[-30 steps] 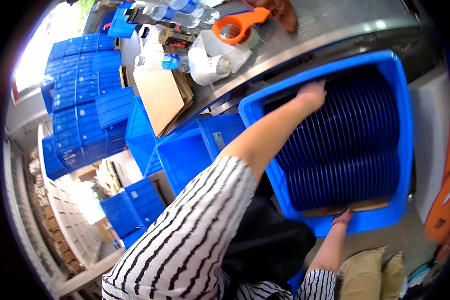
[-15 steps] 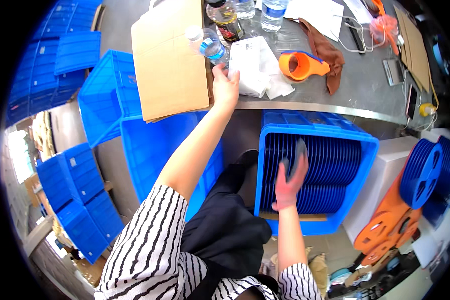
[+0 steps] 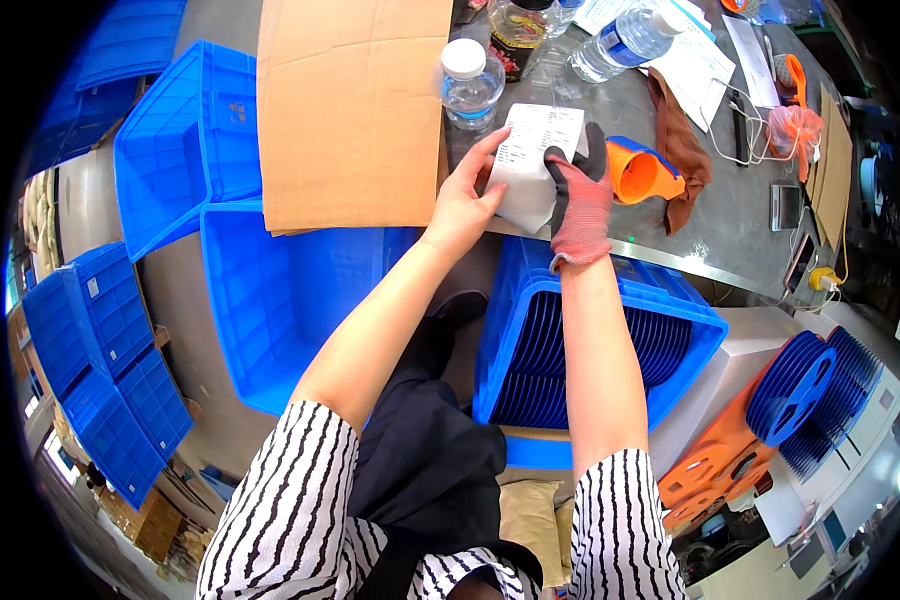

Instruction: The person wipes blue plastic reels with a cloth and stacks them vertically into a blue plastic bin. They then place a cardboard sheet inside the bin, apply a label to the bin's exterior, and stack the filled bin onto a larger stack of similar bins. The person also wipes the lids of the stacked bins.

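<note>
A stack of white printed labels is held up over the near edge of the metal table. My bare left hand closes on its left side, thumb in front. My right hand, in a red glove with dark grey fingertips, grips its right side. Just to the right lies an orange ring-shaped tool with a blue edge. Below my right forearm, a blue crate holds rows of dark blue reels, partly hidden by the arm.
Flat cardboard lies on the table's left. Behind the labels stand a clear bottle and a dark-capped bottle; another water bottle leans over. A brown cloth lies right. An empty blue crate sits below left, orange reels lower right.
My right hand has risen from the crate of reels to the labels. My left hand now grips the label stack, which is lifted. The water bottle at the back has tipped in view.
</note>
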{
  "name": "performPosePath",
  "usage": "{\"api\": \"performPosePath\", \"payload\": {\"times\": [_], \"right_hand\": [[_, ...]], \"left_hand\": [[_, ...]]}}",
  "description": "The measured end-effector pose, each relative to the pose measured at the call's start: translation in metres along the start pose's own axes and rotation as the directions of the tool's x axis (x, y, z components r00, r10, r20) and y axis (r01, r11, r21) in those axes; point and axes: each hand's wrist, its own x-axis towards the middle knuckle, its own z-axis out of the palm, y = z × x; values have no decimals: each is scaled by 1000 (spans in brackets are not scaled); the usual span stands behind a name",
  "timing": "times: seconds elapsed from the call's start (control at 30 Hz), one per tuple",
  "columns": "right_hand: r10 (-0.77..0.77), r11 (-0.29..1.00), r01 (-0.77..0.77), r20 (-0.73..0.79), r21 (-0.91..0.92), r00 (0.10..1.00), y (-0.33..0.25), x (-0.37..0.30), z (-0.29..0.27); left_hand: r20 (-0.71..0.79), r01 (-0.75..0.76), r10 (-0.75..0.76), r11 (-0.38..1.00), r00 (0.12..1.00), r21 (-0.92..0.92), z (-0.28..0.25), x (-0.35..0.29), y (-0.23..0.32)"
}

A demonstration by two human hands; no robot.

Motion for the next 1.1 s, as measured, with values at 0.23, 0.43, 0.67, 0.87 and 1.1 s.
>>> {"api": "performPosePath", "payload": {"times": [0.23, 0.43, 0.67, 0.87, 1.1], "right_hand": [[-26, 997, 15, 145, 77, 989, 6, -8, -10], [-430, 618, 579, 388, -531, 815, 16, 7, -38], [116, 993, -116, 90, -7, 989, 6, 7, -16], [115, 992, -110, 74, -64, 991, 3, 10, -13], [120, 992, -117, 79, -47, 990, 0, 8, -10]], "left_hand": [[-37, 63, -62, 998, 997, 28, 3, 14, 14], [-78, -38, 62, 960, 995, 277, 9, 16, 19], [-79, -104, 145, 917, 986, 384, 12, 12, 19], [-62, -157, 203, 886, 977, 437, 10, 15, 22], [-42, -241, 350, 723, 936, 647, 9, 17, 25]]}}
